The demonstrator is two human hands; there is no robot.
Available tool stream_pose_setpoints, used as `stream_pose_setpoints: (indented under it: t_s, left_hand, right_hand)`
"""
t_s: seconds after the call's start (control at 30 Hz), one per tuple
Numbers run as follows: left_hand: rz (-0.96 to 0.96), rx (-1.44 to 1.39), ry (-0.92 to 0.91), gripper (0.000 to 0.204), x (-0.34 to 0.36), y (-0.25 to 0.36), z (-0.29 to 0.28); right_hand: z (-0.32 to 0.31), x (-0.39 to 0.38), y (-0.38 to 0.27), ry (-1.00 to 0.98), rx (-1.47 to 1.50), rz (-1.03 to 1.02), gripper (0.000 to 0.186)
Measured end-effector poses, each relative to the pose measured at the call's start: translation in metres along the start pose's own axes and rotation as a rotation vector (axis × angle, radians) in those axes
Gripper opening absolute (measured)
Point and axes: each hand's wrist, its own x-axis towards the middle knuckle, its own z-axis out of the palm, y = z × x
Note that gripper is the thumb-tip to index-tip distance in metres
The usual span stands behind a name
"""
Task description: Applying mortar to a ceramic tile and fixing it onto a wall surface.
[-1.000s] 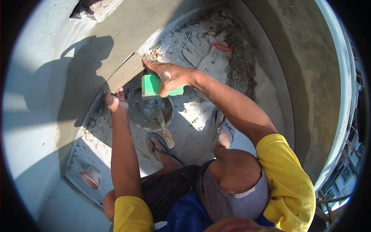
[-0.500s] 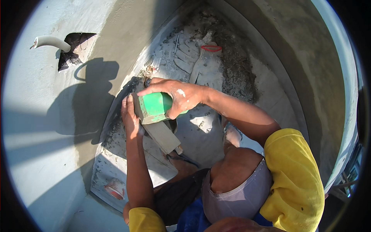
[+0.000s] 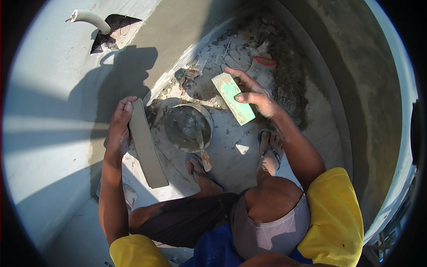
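Note:
My left hand (image 3: 120,122) is closed at the left, gripping a long flat grey board (image 3: 147,144) that looks like a plastering float. The hand hides its handle side. To the right, my right hand (image 3: 258,95) grips a green block (image 3: 235,99) smeared with grey mortar between thumb and fingers. Between and below the hands stands a round bucket (image 3: 209,116) with wet grey mortar in it. A tool with a wooden handle (image 3: 206,160), its other end in the mortar, leans over the bucket's near rim.
A curved wall (image 3: 178,35), partly coated with grey mortar, rises at the left, with a pipe (image 3: 91,18) sticking out of a hole. Dirty work gloves (image 3: 262,66) and rubble lie beyond the bucket. My sandalled feet (image 3: 269,149) stand near it.
My hands have moved apart: the green block has come away from the grey board to the right, and the board has swung left and more upright. The bucket is now uncovered.

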Motion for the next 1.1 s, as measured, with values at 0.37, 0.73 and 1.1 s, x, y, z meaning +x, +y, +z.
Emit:
stream_pose_setpoints:
  t_s: [0.37, 0.73, 1.1]
  left_hand:
    - [-0.318, 0.000, 0.396, 0.037, -0.186, -0.122, -0.119]
    - [-0.475, -0.340, 1.021, 0.045, -0.377, -0.227, -0.085]
    - [-0.221, -0.800, 1.164, 0.041, -0.407, -0.414, -0.064]
  right_hand:
    - [0.084, 0.030, 0.042, -0.458, 0.253, 0.424, 0.106]
    - [0.135, 0.094, 0.051, -0.609, 0.098, 0.532, 0.112]
    - [0.183, 0.047, 0.026, -0.358, -0.590, 0.542, 0.097]
